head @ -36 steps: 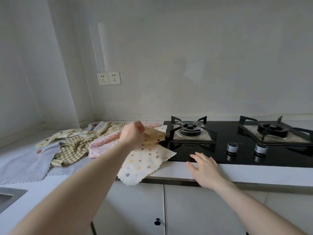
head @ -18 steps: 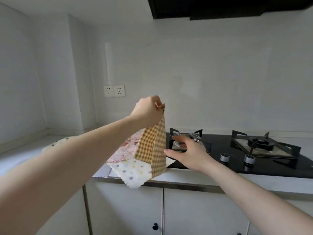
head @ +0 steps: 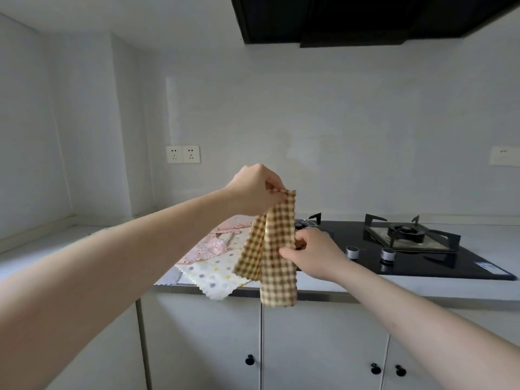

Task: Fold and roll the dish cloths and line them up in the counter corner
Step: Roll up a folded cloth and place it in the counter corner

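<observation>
A white kitchen: pale cabinets (head: pixel 323 347) run under a grey counter (head: pixel 394 288) that meets plain walls in a corner at the left. Nearest the camera, two bare forearms reach out over the cabinet fronts. The left hand (head: pixel 254 190) pinches the top edge of a brown checked cloth (head: pixel 274 249) and holds it up in the air, so it hangs in loose vertical folds past the counter's front edge; the right hand (head: pixel 312 254) grips the same cloth at mid-height along its right side. A second ago that cloth lay in the heap on the counter and the right hand rested flat on the counter's edge; now the cloth has been lifted clear and both hands are on it, which suggests it is being shaken out or straightened for a first fold. Just behind it, the remaining cloths stay unfolded: a spotted cloth (head: pixel 213 273) drooping over the edge, a pink cloth (head: pixel 209 247) behind, a sliver of grey cloth (head: pixel 168 277) beneath. No roll is visible, and the corner holds none, so the task looks barely begun. Farther right sits a black hob (head: pixel 422 263) with its burners and knobs. On the far wall are sockets (head: pixel 183 154), and a dark hood (head: pixel 365 18) hangs above.
</observation>
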